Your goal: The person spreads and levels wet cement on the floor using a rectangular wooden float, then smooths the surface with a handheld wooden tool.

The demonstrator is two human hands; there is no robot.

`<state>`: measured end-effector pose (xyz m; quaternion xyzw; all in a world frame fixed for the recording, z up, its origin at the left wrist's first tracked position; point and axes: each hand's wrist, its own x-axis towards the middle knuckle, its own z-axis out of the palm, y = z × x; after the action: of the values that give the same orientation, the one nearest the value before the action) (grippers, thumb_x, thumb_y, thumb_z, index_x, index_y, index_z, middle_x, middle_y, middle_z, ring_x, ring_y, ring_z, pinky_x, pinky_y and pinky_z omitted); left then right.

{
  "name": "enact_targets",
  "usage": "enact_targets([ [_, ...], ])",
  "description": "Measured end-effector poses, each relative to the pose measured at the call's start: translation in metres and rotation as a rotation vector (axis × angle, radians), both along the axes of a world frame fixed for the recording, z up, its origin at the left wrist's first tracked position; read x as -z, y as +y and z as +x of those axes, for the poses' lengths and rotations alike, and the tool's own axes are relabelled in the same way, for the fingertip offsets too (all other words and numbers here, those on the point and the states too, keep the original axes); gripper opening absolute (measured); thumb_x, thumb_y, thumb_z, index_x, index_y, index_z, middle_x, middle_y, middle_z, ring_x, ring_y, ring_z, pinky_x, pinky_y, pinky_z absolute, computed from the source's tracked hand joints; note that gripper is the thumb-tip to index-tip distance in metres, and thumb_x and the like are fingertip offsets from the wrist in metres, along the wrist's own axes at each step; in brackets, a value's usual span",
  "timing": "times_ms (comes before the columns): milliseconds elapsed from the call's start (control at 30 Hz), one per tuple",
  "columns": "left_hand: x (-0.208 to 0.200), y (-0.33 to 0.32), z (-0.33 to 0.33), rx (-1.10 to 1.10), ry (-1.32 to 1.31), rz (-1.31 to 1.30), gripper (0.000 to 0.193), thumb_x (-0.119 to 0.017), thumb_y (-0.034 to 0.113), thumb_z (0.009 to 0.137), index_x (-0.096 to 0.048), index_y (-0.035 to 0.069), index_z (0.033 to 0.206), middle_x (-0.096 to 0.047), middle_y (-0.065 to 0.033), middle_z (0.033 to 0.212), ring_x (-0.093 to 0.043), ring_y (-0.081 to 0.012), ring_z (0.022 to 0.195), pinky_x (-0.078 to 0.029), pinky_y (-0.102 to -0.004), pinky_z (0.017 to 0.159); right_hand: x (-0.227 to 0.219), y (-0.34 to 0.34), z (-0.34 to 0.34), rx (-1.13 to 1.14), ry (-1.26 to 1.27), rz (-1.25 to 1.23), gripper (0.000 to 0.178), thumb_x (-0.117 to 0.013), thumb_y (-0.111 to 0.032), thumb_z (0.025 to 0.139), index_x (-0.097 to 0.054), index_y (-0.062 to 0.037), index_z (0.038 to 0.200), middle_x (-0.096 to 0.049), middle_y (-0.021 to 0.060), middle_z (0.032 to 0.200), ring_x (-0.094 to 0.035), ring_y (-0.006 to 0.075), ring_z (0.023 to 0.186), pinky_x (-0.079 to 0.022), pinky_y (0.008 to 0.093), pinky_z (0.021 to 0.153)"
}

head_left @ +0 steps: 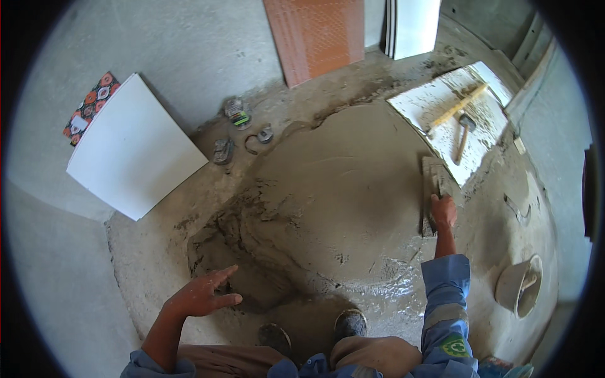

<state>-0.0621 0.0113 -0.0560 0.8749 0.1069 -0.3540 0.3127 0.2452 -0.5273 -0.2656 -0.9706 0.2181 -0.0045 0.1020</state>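
A broad bed of wet grey mortar (340, 189) covers the floor before me, smooth in the middle and rough and lumpy at its left edge. My right hand (444, 211) is closed round the handle of a long, mortar-stained float (432, 170), which lies at the right side of the bed. The float's far end is near a mortar-splashed white tile (403, 97). My left hand (205, 294) hovers over the lumpy mortar at lower left, fingers stretched out and thumb apart, holding nothing.
On the splashed tile lie a yellow level (460, 106) and a mallet (464, 132). A bucket (507, 286) stands at right. White tiles (135, 151) lean at left, a brown panel (318, 41) at the back. A clear plastic container (237, 113) sits by the wall. My shoes (350, 324) are close to the mortar.
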Motion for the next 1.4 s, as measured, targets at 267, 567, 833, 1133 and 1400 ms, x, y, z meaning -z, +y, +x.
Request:
enact_targets([
  [267, 0.007, 0.014, -0.007, 0.024, 0.02, -0.024, 0.086, -0.069, 0.053, 0.089, -0.037, 0.004, 0.152, -0.048, -0.0264, 0.146, -0.049, -0.0414, 0.134, -0.041, -0.0443, 0.11, 0.07, 0.062, 0.112, -0.537, 0.058, 0.094, 0.061, -0.066, -0.053, 0.088, -0.07, 0.0057, 0.105, -0.068, 0.0299, 0.108, -0.064, 0.0438, 0.108, -0.049, 0.0503, 0.094],
  [567, -0.008, 0.02, -0.032, -0.096, 0.03, 0.018, 0.084, -0.073, 0.047, 0.088, -0.038, 0.006, 0.152, -0.05, -0.0256, 0.145, -0.053, -0.0403, 0.13, -0.045, -0.0444, 0.106, -0.019, 0.292, 0.091, -1.045, 0.394, 0.34, 0.055, -0.077, -0.054, 0.08, -0.075, -0.0065, 0.108, -0.072, 0.0205, 0.101, -0.068, 0.038, 0.099, -0.052, 0.0474, 0.088],
  [833, -0.016, 0.013, -0.049, -0.203, 0.054, 0.017, 0.083, -0.078, 0.038, 0.086, -0.038, 0.007, 0.153, -0.055, -0.0224, 0.141, -0.062, -0.0367, 0.118, -0.05, -0.0444, 0.099, -0.016, 0.334, 0.111, -1.241, 0.317, 0.243, 0.049, -0.08, -0.048, 0.078, -0.076, -0.0078, 0.105, -0.074, 0.0177, 0.097, -0.07, 0.0335, 0.094, -0.053, 0.0442, 0.085],
  [1133, -0.022, 0.008, -0.057, -0.257, 0.119, 0.008, 0.082, -0.078, 0.035, 0.086, -0.039, 0.007, 0.152, -0.054, -0.0218, 0.142, -0.06, -0.0364, 0.12, -0.049, -0.0445, 0.101, -0.048, 0.264, 0.054, -1.346, 0.715, 0.328, 0.052, -0.081, -0.044, 0.076, -0.075, -0.0026, 0.105, -0.074, 0.0191, 0.101, -0.069, 0.0341, 0.096, -0.051, 0.0442, 0.087],
  [1400, -0.02, 0.007, -0.041, -0.162, -0.053, 0.038, 0.082, -0.076, 0.041, 0.087, -0.04, 0.008, 0.152, -0.054, -0.0231, 0.143, -0.062, -0.0392, 0.119, -0.049, -0.0465, 0.1, -0.058, 0.157, -0.05, -1.277, 0.984, 0.338, 0.056, -0.081, -0.046, 0.079, -0.073, -0.0025, 0.114, -0.072, 0.0209, 0.111, -0.068, 0.0361, 0.103, -0.051, 0.044, 0.091],
])
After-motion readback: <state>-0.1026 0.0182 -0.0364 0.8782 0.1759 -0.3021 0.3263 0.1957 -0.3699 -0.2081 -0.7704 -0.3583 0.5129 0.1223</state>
